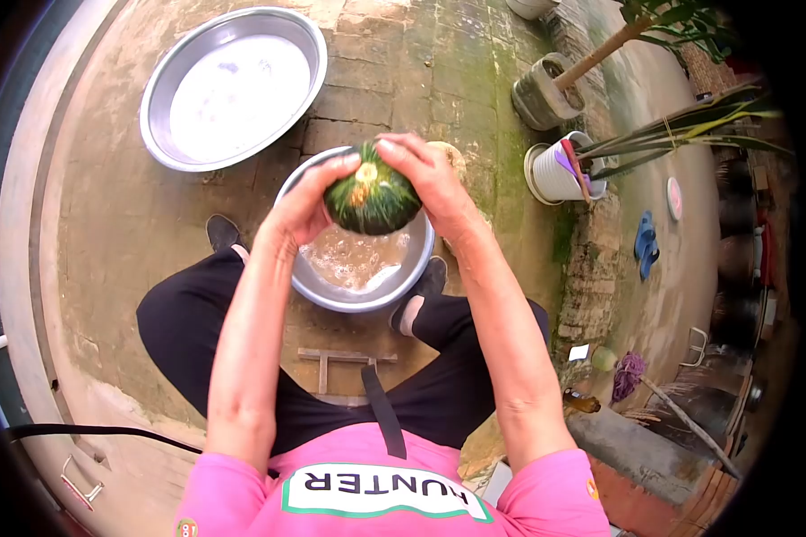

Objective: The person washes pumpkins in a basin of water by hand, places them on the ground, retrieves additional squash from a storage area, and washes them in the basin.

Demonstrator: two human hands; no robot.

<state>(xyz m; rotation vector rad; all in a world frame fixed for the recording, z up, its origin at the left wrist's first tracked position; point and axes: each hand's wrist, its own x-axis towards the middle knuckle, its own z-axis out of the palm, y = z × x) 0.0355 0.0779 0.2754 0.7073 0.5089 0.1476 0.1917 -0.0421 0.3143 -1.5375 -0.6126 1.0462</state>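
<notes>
A round, dark green pumpkin (pixel 373 199) with a pale stem spot is held up between both my hands. My left hand (pixel 306 201) grips its left side, the thumb toward the top. On the other side my right hand (pixel 428 177) is wrapped round it, fingers over the far top edge. Just beneath the pumpkin stands a grey basin (pixel 338 297) between my feet, holding murky, bubbly water (pixel 354 259). The pumpkin hides the basin's far part.
A larger metal basin (pixel 159 148) stands at upper left. Potted plants in a white pot (pixel 553 170) and a grey pot (pixel 537 98) line the right. Blue slippers (pixel 647 243) and a purple mop (pixel 630 376) lie beyond the brick edge.
</notes>
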